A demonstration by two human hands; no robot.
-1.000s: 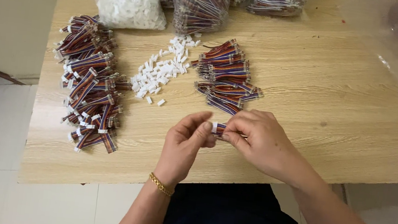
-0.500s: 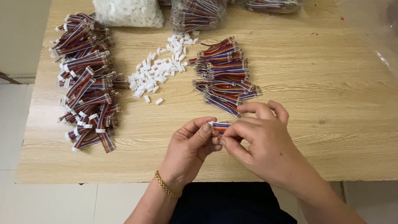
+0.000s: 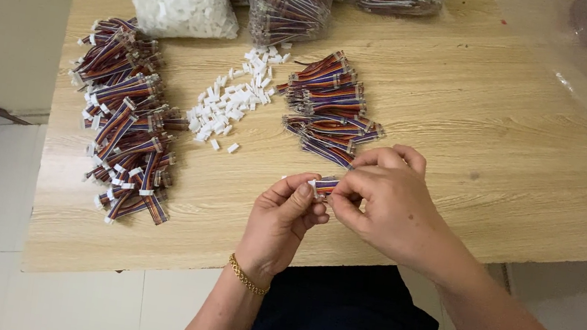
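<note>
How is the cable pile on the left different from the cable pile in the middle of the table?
The left pile is larger and spreads in a long strip toward the table's near edge; the middle pile is smaller and more compact. In the left pile, white connectors show on many cable ends; in the middle pile, hardly any white shows. The loose white connectors lie between them. Both hold short multicoloured ribbon cables on the wooden table.

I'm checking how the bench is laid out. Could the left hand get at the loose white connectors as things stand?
Probably yes. The white connectors lie loose on the wooden table, ahead-left of the left hand, with bare wood between. But that hand is pinching a wire piece with the right hand.
</note>
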